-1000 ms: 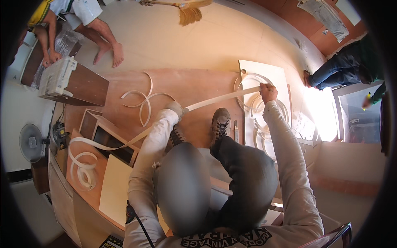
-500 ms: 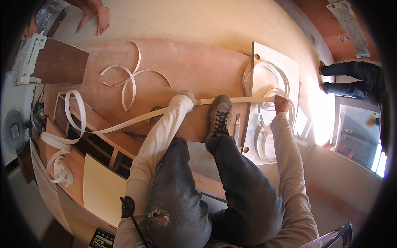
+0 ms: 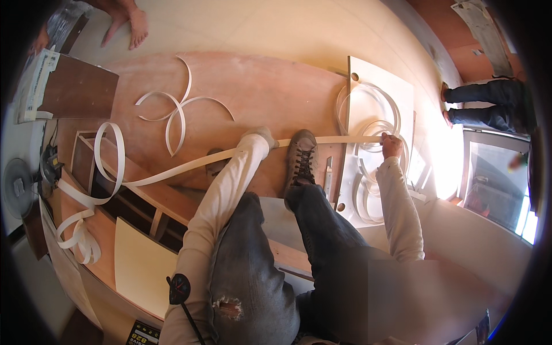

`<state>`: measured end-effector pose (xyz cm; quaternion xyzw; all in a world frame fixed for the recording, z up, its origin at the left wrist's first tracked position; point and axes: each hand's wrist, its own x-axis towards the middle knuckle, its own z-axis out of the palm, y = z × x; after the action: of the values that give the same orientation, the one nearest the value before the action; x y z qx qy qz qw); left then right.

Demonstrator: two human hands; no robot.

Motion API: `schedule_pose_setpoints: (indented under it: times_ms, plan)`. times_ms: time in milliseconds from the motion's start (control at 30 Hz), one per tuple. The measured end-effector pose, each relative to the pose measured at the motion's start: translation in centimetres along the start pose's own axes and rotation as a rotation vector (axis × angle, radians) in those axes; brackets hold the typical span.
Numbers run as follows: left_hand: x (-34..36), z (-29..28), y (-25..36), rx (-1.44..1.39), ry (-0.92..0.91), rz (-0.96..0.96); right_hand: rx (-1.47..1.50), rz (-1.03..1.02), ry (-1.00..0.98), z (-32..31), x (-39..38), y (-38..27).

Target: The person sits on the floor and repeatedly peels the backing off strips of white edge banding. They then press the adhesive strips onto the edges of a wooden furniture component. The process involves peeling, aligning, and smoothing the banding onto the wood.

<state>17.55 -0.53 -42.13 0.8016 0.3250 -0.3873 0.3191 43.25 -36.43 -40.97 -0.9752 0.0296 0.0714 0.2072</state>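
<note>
A long cream edge-banding strip [image 3: 328,140] runs across the view, stretched taut between my hands. My right hand [image 3: 392,145] pinches its right end above a pale panel. My left hand [image 3: 260,137], which looks gloved in grey, is wrapped over the strip left of my shoe [image 3: 301,155]; its fingertips are hidden. Beyond my left hand the strip slopes down leftward and rises into a big loop [image 3: 122,155]. Its tail curls into a loose coil [image 3: 87,244]. A utility knife [image 3: 328,175] lies right of the shoe.
Cut curved strips [image 3: 176,129] lie on the reddish board [image 3: 259,75]. More coils [image 3: 397,109] rest on the pale panel [image 3: 405,86]. At left are an open wooden frame [image 3: 155,218], a cream sheet [image 3: 141,264] and a brown panel [image 3: 80,86]. Bare feet [image 3: 138,29] and another person's legs [image 3: 486,103] are nearby.
The strip's loop and coil at left have shifted and loosened slightly. Both hands keep nearly the same place and hold on the strip. The view has shifted a little.
</note>
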Motion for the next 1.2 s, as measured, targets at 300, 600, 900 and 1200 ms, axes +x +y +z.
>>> schedule_pose_setpoints:
  times_ms: [300,600,900,1200]
  plan:
    - [-0.3,0.7,0.1,0.129,0.131,0.016,0.078,0.096,-0.045,-0.8,-0.9,-0.3]
    - [0.6,1.9,-0.6,0.17,0.156,0.03,0.087,-0.236,0.042,-1.7,-3.8,-0.5]
    - [0.4,1.9,-0.5,0.124,0.18,0.022,-0.033,-0.918,-0.355,3.1,-26.8,3.4]
    - [0.2,1.7,-0.3,0.153,0.203,0.021,-0.103,-0.711,-0.576,2.7,-31.9,10.0]
